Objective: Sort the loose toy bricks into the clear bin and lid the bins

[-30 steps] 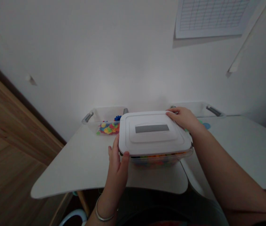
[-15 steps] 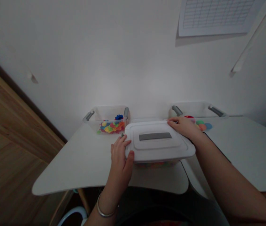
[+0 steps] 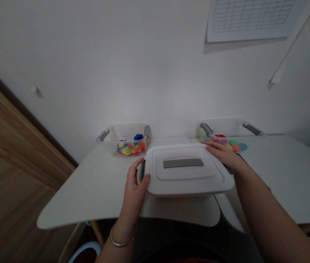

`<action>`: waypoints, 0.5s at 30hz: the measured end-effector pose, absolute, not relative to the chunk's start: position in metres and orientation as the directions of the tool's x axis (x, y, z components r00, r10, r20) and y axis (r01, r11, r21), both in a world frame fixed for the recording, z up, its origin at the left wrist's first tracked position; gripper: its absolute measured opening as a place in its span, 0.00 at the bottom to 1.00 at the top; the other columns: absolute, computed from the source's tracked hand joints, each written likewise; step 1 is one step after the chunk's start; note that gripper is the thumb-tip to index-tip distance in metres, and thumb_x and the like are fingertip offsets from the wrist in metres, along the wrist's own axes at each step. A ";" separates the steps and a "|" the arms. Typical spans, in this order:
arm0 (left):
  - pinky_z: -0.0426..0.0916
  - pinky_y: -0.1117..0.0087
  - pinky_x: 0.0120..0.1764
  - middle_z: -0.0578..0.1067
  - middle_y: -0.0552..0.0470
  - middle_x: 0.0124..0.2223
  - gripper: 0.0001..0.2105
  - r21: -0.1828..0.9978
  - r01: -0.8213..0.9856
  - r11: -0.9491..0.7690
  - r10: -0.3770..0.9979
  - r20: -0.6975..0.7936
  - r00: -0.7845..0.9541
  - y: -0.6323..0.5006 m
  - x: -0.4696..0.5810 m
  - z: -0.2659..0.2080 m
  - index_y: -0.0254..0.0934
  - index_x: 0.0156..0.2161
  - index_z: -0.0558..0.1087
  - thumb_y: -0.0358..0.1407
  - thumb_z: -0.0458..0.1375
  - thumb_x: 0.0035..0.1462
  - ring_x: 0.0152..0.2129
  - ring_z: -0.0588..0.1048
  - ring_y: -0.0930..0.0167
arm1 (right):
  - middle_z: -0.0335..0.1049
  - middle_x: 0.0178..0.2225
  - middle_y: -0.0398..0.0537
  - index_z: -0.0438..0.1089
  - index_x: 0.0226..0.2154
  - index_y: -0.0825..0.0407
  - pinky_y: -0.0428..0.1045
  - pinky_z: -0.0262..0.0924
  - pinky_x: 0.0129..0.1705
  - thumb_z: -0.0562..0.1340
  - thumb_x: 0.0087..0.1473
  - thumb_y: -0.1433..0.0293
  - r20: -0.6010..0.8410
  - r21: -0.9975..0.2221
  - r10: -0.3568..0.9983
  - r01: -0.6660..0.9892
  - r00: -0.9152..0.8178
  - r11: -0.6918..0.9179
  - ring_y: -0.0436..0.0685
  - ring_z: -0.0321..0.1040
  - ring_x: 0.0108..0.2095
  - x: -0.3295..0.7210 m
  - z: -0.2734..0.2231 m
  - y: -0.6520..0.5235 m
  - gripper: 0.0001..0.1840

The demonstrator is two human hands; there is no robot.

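Note:
A storage box with a white lid (image 3: 187, 184) sits in front of me, and a grey handle (image 3: 183, 163) lies flat in the middle of the lid. Little of the box body shows under the near rim. My left hand (image 3: 135, 182) is curled at the left side, fingers at a grey side latch (image 3: 142, 171) and thumb by the lid's edge. Across the far right corner of the lid lies my right hand (image 3: 226, 157), gripping its edge; its thumb and the right latch are hidden.
At the back left stands a clear bin (image 3: 127, 129) of colourful small pieces. Another clear bin (image 3: 233, 126) with colourful round pieces is at the back right. The white table (image 3: 89, 193) has a curved front edge; a wall (image 3: 157, 73) rises behind it.
The box has shifted slightly towards me and to the right. My left fingers have moved off the lid's top to the side latch, which now shows. My right hand has moved right with the box.

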State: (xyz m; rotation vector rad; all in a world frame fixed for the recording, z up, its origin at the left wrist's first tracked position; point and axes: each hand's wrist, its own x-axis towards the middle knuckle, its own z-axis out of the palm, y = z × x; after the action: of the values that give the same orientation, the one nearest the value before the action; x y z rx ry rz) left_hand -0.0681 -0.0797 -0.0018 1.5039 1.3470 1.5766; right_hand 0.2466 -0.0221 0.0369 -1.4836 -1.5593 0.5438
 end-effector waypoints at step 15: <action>0.77 0.64 0.37 0.73 0.42 0.57 0.37 0.965 -0.260 0.028 1.000 -0.029 0.002 -0.085 -0.049 0.024 0.36 0.65 0.58 0.44 0.60 0.50 0.42 0.78 0.59 | 0.63 0.61 0.52 0.63 0.59 0.45 0.55 0.71 0.47 0.62 0.54 0.60 0.113 -0.993 0.967 0.063 0.227 0.101 0.62 0.67 0.55 0.239 0.012 -0.087 0.30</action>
State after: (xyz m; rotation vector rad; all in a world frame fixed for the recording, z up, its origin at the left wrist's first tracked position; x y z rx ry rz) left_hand -0.0494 -0.0851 0.0244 0.9921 1.0283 1.3030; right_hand 0.2394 -0.0874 0.0123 -1.2676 -1.1218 0.9355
